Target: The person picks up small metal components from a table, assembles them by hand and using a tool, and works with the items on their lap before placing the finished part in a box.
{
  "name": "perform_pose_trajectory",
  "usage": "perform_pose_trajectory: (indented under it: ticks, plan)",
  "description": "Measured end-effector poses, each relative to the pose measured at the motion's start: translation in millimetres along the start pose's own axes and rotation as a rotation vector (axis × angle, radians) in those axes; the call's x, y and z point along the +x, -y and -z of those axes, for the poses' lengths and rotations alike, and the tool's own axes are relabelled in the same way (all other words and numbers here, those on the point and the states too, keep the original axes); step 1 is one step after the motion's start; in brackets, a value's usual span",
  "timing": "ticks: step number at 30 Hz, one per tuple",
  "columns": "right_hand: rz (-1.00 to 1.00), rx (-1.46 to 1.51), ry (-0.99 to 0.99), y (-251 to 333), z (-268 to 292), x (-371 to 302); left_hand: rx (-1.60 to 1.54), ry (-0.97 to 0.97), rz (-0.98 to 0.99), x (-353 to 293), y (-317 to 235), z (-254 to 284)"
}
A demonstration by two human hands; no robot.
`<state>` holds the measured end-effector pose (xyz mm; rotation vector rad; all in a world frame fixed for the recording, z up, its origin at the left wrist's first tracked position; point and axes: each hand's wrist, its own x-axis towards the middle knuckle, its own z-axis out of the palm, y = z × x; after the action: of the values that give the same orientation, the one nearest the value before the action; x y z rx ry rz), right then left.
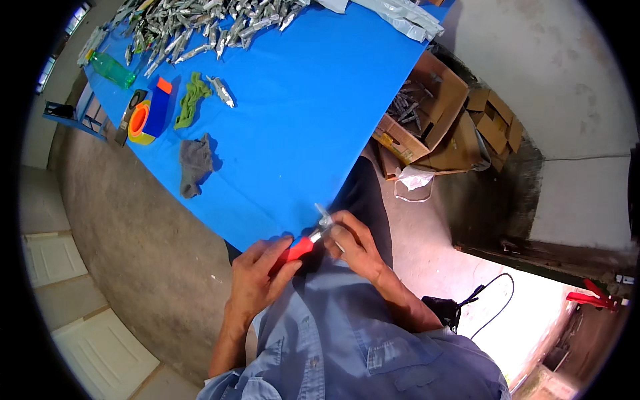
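My left hand [255,275] is closed around a red-handled tool [299,249], whose short silver end points toward my right hand. In the fingers of my right hand [355,248] is a small silvery metal part [325,219]; a thin bright piece of it sticks out past the fingertips. The tool's end meets or nearly meets this part; fingers hide the exact contact. Both hands are over the near edge of the blue-covered table [287,140], close to my body. What kind of tool it is, I cannot tell.
A pile of silvery metal parts [207,30] covers the table's far side. A grey glove [195,165], green cloth [193,100], single part [221,92], tape dispenser [150,117] and green bottle [112,69] lie leftward. An open cardboard box [427,100] with parts stands right of the table.
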<state>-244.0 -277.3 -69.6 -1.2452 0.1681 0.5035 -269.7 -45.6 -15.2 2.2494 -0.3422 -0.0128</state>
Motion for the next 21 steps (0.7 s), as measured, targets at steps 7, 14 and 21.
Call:
perform_pose_trajectory:
  ticks: [7, 14, 21]
  plan:
    - [-0.162, 0.161, 0.0, -2.9, -5.8, 6.3, 0.221, -0.037, -0.117, 0.5, 4.3, -7.2]
    - [-0.156, 0.249, 0.006, -12.0, -11.1, 9.4, 0.267, -0.061, -0.142, 6.6, 9.1, -8.6]
    - [-0.14, 0.205, 0.026, -12.3, -9.2, 11.7, 0.236, -0.075, -0.098, 7.4, 10.4, -7.8]
